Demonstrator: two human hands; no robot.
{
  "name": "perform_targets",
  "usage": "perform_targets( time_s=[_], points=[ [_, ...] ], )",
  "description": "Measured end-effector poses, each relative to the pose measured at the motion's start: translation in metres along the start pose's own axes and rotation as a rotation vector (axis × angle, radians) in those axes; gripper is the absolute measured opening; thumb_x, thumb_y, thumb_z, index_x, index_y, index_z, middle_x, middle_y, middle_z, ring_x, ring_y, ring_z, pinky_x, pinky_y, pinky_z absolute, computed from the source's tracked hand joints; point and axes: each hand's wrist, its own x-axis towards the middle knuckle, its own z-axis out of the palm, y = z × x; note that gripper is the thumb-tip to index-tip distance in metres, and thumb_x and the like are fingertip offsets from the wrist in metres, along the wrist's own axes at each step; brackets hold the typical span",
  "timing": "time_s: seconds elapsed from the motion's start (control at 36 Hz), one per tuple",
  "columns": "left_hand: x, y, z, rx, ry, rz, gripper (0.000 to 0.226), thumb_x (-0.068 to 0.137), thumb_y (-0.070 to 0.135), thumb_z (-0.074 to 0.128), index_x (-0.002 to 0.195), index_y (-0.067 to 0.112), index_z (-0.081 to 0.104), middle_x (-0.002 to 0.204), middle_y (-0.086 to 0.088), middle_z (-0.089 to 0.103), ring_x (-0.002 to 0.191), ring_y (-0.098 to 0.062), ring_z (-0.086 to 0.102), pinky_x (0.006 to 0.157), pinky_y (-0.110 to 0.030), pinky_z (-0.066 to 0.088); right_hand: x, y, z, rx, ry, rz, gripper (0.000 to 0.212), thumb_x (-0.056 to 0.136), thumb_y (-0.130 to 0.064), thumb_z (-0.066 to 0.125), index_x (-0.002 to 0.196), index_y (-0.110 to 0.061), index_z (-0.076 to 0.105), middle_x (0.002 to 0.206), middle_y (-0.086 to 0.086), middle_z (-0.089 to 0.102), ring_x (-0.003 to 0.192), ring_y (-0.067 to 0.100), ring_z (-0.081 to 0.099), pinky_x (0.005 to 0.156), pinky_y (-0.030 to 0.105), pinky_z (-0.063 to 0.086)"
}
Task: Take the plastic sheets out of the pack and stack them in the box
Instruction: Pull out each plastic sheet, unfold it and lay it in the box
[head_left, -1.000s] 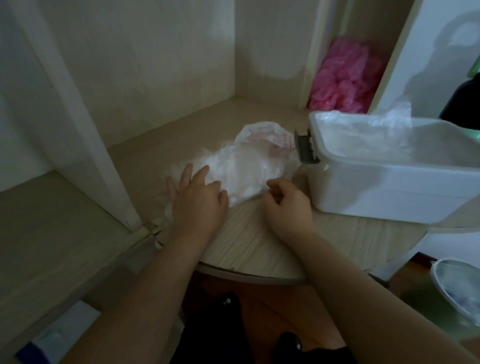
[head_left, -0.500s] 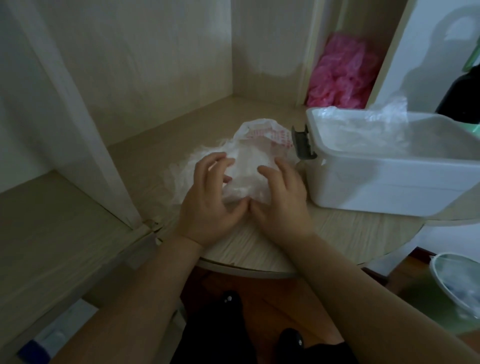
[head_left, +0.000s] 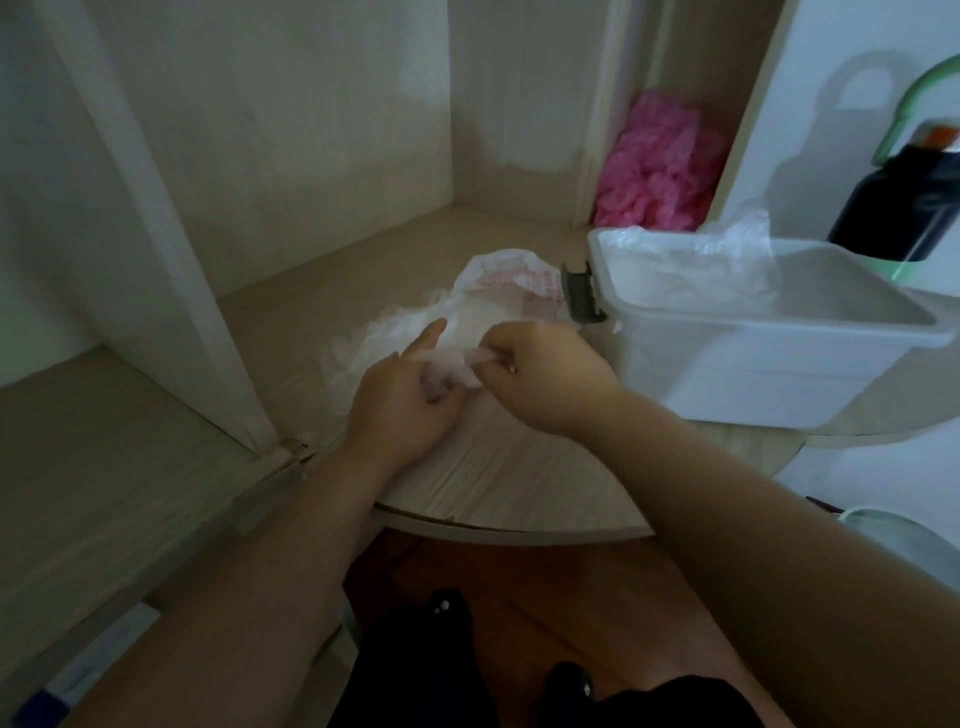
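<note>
Where the pack lies: the pack, with red print, is on the table just beyond both my hands, its mouth turned toward them.
Pile of sheets: the pile of sheets spills from the pack to my left hand and goes partly under it.
Left hand: my left hand has the forefinger stretched forward over the pile and the other fingers curled into the plastic. I judge it holds the pile back so that only one sheet comes away.
Right hand: my right hand pinches a sheet with thumb and fingers, close beside the left fingertips. To me this is the step of separating.
Box: the box stands open just to the right of my right hand, with sheets already inside and one sticking up over the far rim. I think it is kept so near to make the carry short.
Latch: the dark latch on the box end is just beyond my right hand, and thin plastic could catch there.
Open room: above my right hand and over the near rim nothing stands, so the way up and to the right looks free. To the left of my left hand is bare table up to an upright panel.
Table edge: the rounded edge passes under my wrists, so I think a sheet dropped here may slide to the floor.
</note>
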Motion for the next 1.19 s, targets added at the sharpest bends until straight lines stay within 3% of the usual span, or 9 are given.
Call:
perform_targets(
  time_s=[0.08, 0.22, 0.36, 0.56, 0.83, 0.92, 1.0, 1.08, 1.19],
  points=[
    [-0.001, 0.008, -0.008, -0.049, 0.039, -0.136, 0.044, 0.087, 0.028, 0.067, 0.129, 0.019, 0.057, 0.110, 0.012, 0.060, 0.110, -0.013, 0.057, 0.080, -0.014, 0.038, 0.003, -0.012, -0.029, 0.054, 0.027, -0.015, 0.037, 0.094, -0.024, 0.050, 0.058, -0.018, 0.048, 0.060, -0.003, 0.049, 0.056, 0.008, 0.045, 0.050, 0.014, 0.036],
    [0.006, 0.016, -0.017, -0.199, 0.096, -0.244, 0.012, 0.084, 0.021, 0.070, 0.091, 0.028, 0.064, 0.077, 0.024, 0.056, 0.085, -0.011, 0.061, 0.059, -0.004, 0.036, 0.017, -0.019, -0.073, 0.597, 0.447, 0.215, 0.034, 0.087, -0.021, 0.056, 0.054, -0.013, 0.055, 0.059, 0.008, 0.053, 0.051, 0.019, 0.046, 0.051, 0.030, 0.038],
    [0.040, 0.055, -0.032, -0.697, 0.081, -0.391, 0.002, 0.084, 0.021, 0.071, 0.085, 0.019, 0.072, 0.071, 0.009, 0.064, 0.071, -0.007, 0.058, 0.063, -0.017, 0.044, 0.019, 0.001, -0.109, 0.874, 0.479, 0.521, 0.023, 0.085, -0.016, 0.052, 0.062, -0.015, 0.053, 0.058, 0.001, 0.049, 0.047, 0.015, 0.042, 0.042, 0.019, 0.034],
    [0.087, 0.113, -0.037, -1.177, -0.138, -0.427, 0.019, 0.092, 0.015, 0.054, 0.077, 0.017, 0.066, 0.060, 0.011, 0.067, 0.056, 0.000, 0.062, 0.072, -0.020, 0.046, -0.002, 0.050, -0.148, 0.658, 0.419, 0.639, 0.019, 0.086, -0.014, 0.052, 0.067, -0.011, 0.050, 0.057, 0.002, 0.046, 0.035, 0.010, 0.033, 0.038, 0.015, 0.022],
    [0.144, 0.149, 0.021, -0.804, -0.211, -0.634, 0.009, 0.094, 0.014, 0.052, 0.091, 0.015, 0.061, 0.065, 0.005, 0.061, 0.056, -0.007, 0.056, 0.046, -0.018, 0.044, -0.024, 0.126, -0.169, -0.005, 0.258, 0.796, 0.029, 0.089, -0.026, 0.056, 0.069, -0.007, 0.047, 0.062, 0.006, 0.048, 0.053, 0.018, 0.045, 0.047, 0.024, 0.035],
    [0.147, 0.148, 0.032, -0.576, -0.048, -0.599, 0.029, 0.088, 0.020, 0.057, 0.115, 0.010, 0.062, 0.095, -0.002, 0.065, 0.080, -0.018, 0.060, 0.066, -0.026, 0.050, -0.028, 0.142, -0.169, -0.185, 0.224, 0.796, 0.031, 0.090, -0.026, 0.055, 0.066, -0.011, 0.044, 0.067, 0.004, 0.048, 0.058, 0.016, 0.045, 0.053, 0.027, 0.036],
    [0.142, 0.153, 0.034, -0.230, 0.155, -0.449, 0.051, 0.084, 0.024, 0.059, 0.132, 0.011, 0.051, 0.129, -0.008, 0.056, 0.111, -0.028, 0.056, 0.087, -0.035, 0.047, -0.031, 0.153, -0.169, -0.286, 0.176, 0.801, 0.030, 0.090, -0.025, 0.055, 0.066, -0.014, 0.041, 0.069, 0.003, 0.047, 0.059, 0.016, 0.043, 0.065, 0.030, 0.040],
    [0.132, 0.164, 0.031, -0.114, 0.218, -0.111, 0.043, 0.087, 0.020, 0.060, 0.129, 0.016, 0.054, 0.129, -0.005, 0.054, 0.117, -0.022, 0.052, 0.094, -0.026, 0.040, -0.030, 0.157, -0.169, -0.337, 0.112, 0.803, 0.032, 0.087, -0.026, 0.060, 0.066, -0.015, 0.040, 0.071, 0.002, 0.048, 0.060, 0.016, 0.044, 0.068, 0.032, 0.043],
    [0.130, 0.172, 0.036, -0.160, -0.158, 0.230, 0.016, 0.092, 0.016, 0.060, 0.104, 0.022, 0.069, 0.096, 0.010, 0.063, 0.095, -0.011, 0.061, 0.082, -0.019, 0.047, -0.029, 0.160, -0.169, -0.384, 0.062, 0.771, 0.037, 0.082, -0.036, 0.068, 0.067, -0.015, 0.042, 0.071, 0.002, 0.050, 0.063, 0.016, 0.048, 0.069, 0.031, 0.046]
  ],
)
